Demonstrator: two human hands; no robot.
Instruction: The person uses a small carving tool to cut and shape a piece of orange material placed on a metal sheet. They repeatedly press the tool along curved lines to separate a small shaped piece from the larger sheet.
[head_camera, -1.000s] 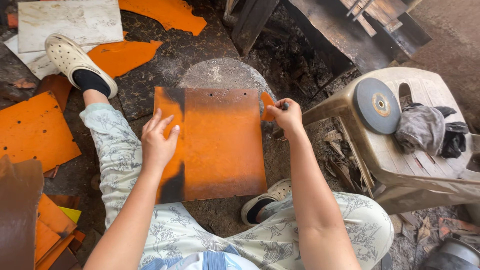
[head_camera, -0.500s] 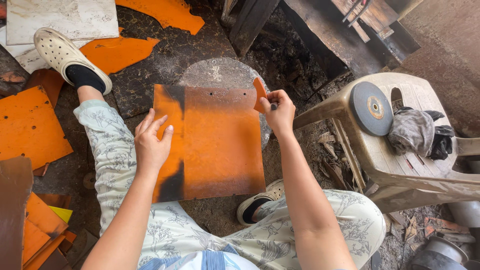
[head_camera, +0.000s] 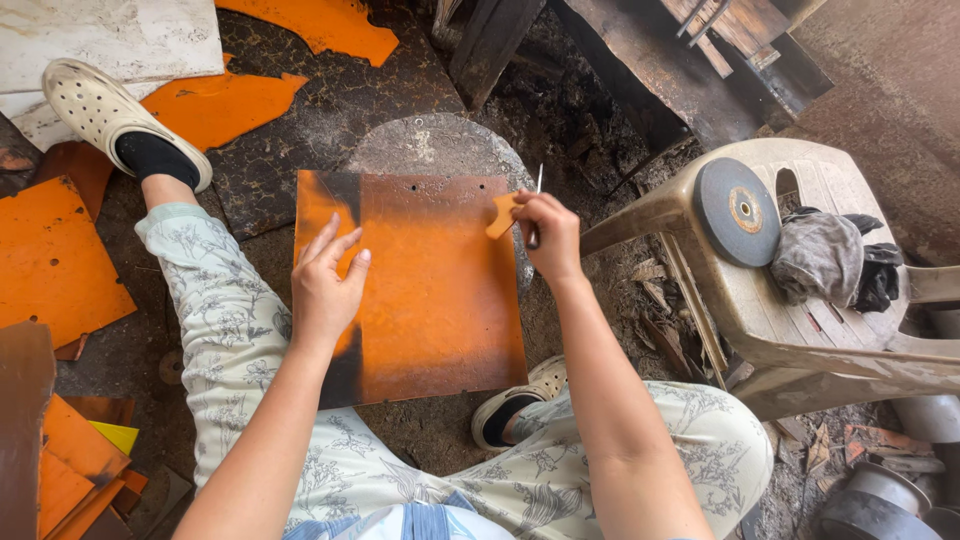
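An orange rectangular sheet (head_camera: 440, 290) with a dark sooty strip on its left lies on a round stone slab (head_camera: 432, 145) between my legs. My left hand (head_camera: 328, 282) presses flat on the sheet's left part, fingers spread. My right hand (head_camera: 545, 232) hovers over the sheet's upper right corner, pinching a small orange template piece (head_camera: 502, 214) together with a thin metal scribe (head_camera: 537, 190) that points upward.
Orange sheet offcuts (head_camera: 55, 262) lie on the ground at left and top (head_camera: 318, 22). A plastic stool (head_camera: 800, 300) at right carries a grey grinding disc (head_camera: 736, 211) and a rag (head_camera: 825, 258). Dark wooden planks (head_camera: 640, 70) lie beyond. My shoes (head_camera: 110, 115) rest beside the slab.
My right hand has lifted from the sheet's right edge and moved inward over its top right corner, now showing the small orange piece. My left hand stays on the sheet.
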